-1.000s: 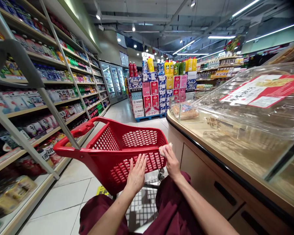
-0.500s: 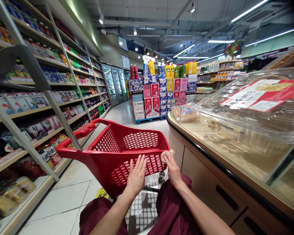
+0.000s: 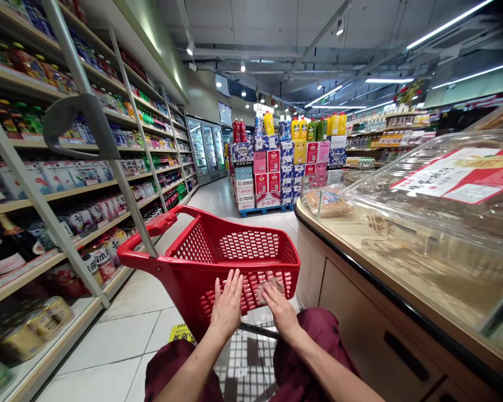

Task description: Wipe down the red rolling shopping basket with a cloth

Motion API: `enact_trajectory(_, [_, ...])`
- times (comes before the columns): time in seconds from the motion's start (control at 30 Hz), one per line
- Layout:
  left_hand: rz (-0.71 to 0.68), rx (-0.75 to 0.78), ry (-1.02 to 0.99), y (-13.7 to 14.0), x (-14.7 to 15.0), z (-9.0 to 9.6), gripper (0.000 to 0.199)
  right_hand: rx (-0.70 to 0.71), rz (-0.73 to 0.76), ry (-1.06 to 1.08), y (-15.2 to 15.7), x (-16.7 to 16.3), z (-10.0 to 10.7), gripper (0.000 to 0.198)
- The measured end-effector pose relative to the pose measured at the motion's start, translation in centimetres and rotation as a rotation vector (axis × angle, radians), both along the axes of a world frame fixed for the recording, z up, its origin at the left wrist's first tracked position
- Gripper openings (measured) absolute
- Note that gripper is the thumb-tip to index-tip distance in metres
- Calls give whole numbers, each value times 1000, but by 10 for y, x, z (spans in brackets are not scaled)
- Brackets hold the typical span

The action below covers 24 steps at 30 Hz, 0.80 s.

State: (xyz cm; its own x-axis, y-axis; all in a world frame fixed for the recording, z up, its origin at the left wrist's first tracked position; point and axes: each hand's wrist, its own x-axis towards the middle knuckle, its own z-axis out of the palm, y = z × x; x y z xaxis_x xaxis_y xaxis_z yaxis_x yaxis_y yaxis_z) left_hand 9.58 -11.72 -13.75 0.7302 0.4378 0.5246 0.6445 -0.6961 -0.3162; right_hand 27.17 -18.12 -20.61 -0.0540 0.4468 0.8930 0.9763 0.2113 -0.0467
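Observation:
A red plastic shopping cart (image 3: 167, 271) with perforated walls stands in front of me, its basket holding nothing that I can see. My left hand (image 3: 228, 301) lies flat with fingers stretched out against the near side wall. Under the fingers of my right hand (image 3: 279, 310) is a crumpled, pale cloth (image 3: 262, 290), pressed onto the perforated part of the same wall. Part of the cloth is hidden by the fingers. A grey handle (image 3: 81, 128) on a metal pole rises at the cart's left end.
Drink shelves (image 3: 84, 240) line the left side. To my right, close by, is a wooden counter (image 3: 339, 279) bearing clear plastic food boxes (image 3: 444, 190). Ahead stand stacked drink cartons (image 3: 272, 178) on a blue pallet (image 3: 260, 211). A yellow floor sign (image 3: 180, 333) lies beneath the cart.
My right hand has slid with the cloth leftward and down, from the wall's right upper edge onto its perforated part. The left hand stays flat on the wall. The view has shifted slightly.

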Motion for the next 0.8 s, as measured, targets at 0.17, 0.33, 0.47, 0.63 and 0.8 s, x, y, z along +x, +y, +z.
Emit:
enact_trajectory(0.17, [38,-40,-27,2,-8,4,64,-26,5,-7,17,-14,34,42])
enact_trajectory(0.33, [52,-31,-55,4,-22,6,61,-101,71,-67,22,-32,24,41])
enact_trajectory(0.47, [81,-10,-96,8,-33,8,61,-84,97,-77,29,-45,37,41])
enact_trajectory(0.63, [114,1,-108,11,-46,8,63,-110,120,-118,32,-52,34,38])
enact_trajectory(0.8, [131,1,-139,13,-59,7,65,-109,173,-110,36,-67,36,39])
